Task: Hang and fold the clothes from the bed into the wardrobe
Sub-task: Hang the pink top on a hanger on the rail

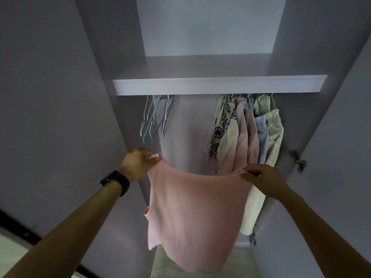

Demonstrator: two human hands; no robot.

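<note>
Hands, left (138,164) and right (261,177), pinch pink top (192,213) (stretched between) before wardrobe (218,87).

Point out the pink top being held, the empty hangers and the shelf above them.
pink top (196,213), head view, middle of the hanging fabric.
empty hangers (155,117), head view, middle of the bunch.
shelf (218,88), head view, middle of its front edge.

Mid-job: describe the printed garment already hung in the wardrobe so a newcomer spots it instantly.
Under the white wardrobe shelf, clothes hang bunched on the right, apart from the empty hangers on the left. The printed garment is the leftmost of that bunch: cream with dark floral medallions, while its neighbours are pink, pale blue or faintly speckled cream.
</note>
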